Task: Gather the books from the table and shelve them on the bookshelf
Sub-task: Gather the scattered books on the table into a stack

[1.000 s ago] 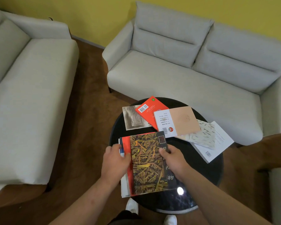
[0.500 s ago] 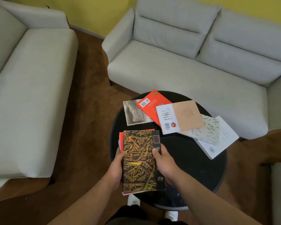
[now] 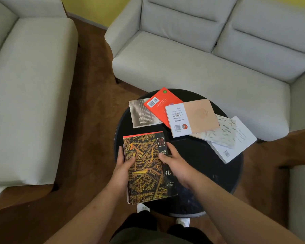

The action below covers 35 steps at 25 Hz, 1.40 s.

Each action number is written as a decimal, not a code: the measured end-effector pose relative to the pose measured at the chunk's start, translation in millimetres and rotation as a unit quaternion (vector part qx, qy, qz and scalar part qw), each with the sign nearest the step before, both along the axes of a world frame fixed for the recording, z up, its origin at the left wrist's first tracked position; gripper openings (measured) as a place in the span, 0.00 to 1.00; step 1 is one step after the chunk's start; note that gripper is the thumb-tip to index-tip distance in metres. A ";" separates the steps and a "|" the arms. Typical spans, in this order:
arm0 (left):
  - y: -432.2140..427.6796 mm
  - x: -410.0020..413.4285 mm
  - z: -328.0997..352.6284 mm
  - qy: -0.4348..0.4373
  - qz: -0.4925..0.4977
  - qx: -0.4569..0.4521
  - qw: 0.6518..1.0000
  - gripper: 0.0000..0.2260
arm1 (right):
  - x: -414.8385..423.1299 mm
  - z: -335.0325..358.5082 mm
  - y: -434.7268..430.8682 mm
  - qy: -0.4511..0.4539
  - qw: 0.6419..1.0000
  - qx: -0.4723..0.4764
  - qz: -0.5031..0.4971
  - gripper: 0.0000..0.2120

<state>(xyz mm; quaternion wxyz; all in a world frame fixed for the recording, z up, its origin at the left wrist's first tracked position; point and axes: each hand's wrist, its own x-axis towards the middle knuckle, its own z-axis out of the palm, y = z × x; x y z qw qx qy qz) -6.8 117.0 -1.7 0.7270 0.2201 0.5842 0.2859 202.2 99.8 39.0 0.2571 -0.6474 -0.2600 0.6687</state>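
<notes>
The left hand (image 3: 123,167) and right hand (image 3: 176,166) clamp the side edges of the leaf-patterned book stack (image 3: 145,175), seemingly several books, overhanging the table's (image 3: 202,155) near-left rim. The loose books (image 3: 195,117) fan along the far edge, with bare tabletop between.

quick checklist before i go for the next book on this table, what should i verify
1. Left hand grips the gathered stack: ok, thumb on the top cover.
2. Right hand holds its right edge: ok.
3. Stack squared up: ok, only thin edges show beneath the top cover.
4. Table cleared: not ok; grey book, orange book, peach book, speckled book and white book lie on it.
5. Next book free to lift: ok for the peach book, which lies on top; the others overlap.
6. Bookshelf route: cannot tell, no shelf in view.
</notes>
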 end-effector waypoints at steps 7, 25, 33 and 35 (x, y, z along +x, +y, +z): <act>-9.2 -9.4 -3.3 0.005 -0.076 -0.052 0.996 0.30 | 8.2 -47.0 -9.9 0.121 0.986 -0.113 0.001 0.38; -29.8 152.7 4.9 -0.020 -0.210 -0.032 0.977 0.24 | 149.2 -69.6 -99.8 0.166 0.962 -0.060 -0.209 0.39; -32.3 159.6 7.3 0.034 -0.201 -0.003 0.979 0.33 | 162.2 -47.0 -93.6 0.124 0.984 -0.023 -0.129 0.23; -28.3 156.0 8.8 0.044 -0.221 -0.012 0.974 0.29 | 165.6 -41.6 -92.4 0.109 0.989 -0.031 -0.091 0.18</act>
